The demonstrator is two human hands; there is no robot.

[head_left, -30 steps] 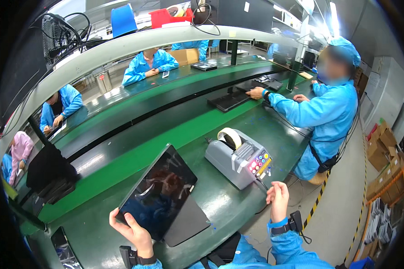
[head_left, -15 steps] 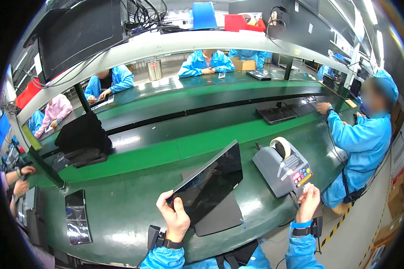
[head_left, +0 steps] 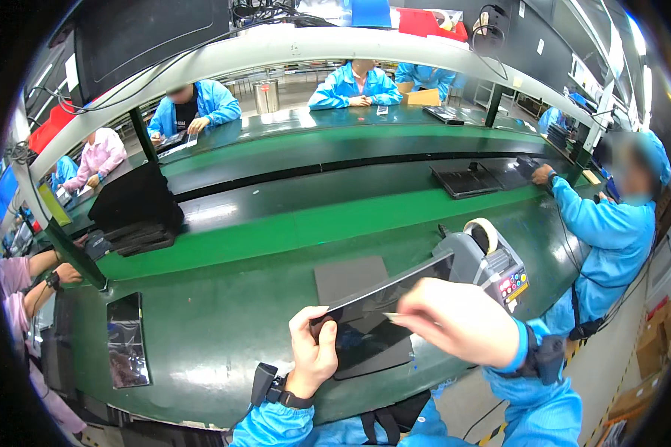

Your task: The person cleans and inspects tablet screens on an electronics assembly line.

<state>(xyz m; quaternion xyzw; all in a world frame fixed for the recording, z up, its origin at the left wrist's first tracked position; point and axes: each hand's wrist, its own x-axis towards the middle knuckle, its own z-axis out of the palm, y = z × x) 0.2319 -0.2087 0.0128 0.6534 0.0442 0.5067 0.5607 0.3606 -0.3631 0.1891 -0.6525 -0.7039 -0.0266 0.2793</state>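
My left hand (head_left: 314,359) grips the left end of a black glossy screen panel (head_left: 367,344), thumb on its dark face and fingers at the back. The panel is tilted above the table. In front of its right half is my right hand (head_left: 458,316), fingers pinched on a small pale strip of tape (head_left: 390,316). Whether the strip touches the panel I cannot tell. Under the panel lies a dark grey mat (head_left: 350,276). A grey tape dispenser (head_left: 462,255) with a cream roll stands just behind the panel's right end, partly hidden by it.
A flat black film-covered panel (head_left: 127,339) lies on the green table (head_left: 216,320) to the left. A black stack (head_left: 138,212) stands farther back. A co-worker (head_left: 611,223) in blue reaches toward a black tray (head_left: 466,179) on the right. A white shelf beam (head_left: 291,51) crosses overhead.
My right hand has moved left from beside the tape dispenser to the front of the panel. The panel has shifted right and lower, and the head view has turned slightly.
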